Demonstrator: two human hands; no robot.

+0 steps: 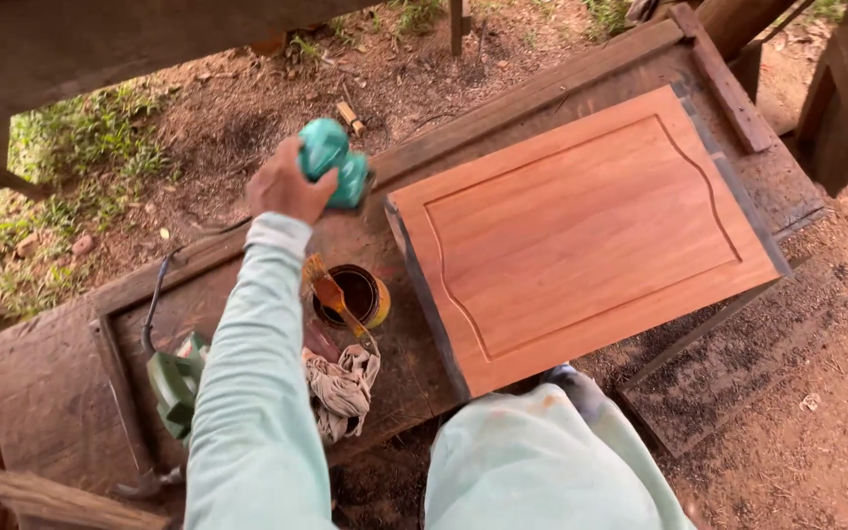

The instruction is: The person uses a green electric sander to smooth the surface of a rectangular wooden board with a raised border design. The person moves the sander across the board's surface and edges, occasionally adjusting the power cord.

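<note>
My left hand (287, 185) is stretched out over the far side of a dark, worn wooden workbench (71, 383) and grips a teal power sander (336, 162). To its right a reddish wooden panel (581, 236) with a routed border lies flat on the bench. Below the hand stands an open tin of dark finish (357, 296) with a brush (331, 292) resting across it, and a crumpled rag (344, 391) lies beside it. My right hand is hidden; only its pale sleeve (532, 461) shows at the bottom edge, near the panel's front corner.
A green power tool (177, 378) with a cable lies on the bench's left part. Bare earth, grass and wood scraps surround the bench. Timber beams cross the top left and stand at the right.
</note>
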